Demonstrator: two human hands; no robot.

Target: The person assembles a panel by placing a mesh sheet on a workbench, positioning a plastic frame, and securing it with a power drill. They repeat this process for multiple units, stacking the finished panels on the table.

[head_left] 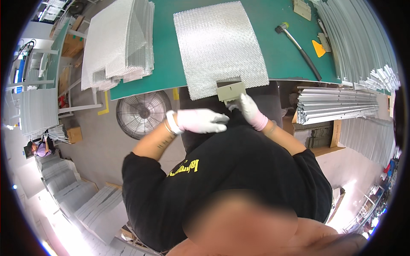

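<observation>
Gloved right hand (250,110) pinching flat bracket (231,91), crinkled mesh sheet (218,45)

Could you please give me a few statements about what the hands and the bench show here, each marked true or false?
1. The right hand in a white glove grips the small grey-green metal bracket at the near edge of the silver mesh sheet. True.
2. The left hand holds the black-headed mallet with a yellow band. False: the mallet lies on the green bench top, apart from both hands, and the left hand is near the person's waist.
3. A stack of silver mesh sheets lies left of the single sheet. True.
4. The round wire-guard fan stands on the bench. False: it sits on the floor below the bench edge.
</observation>
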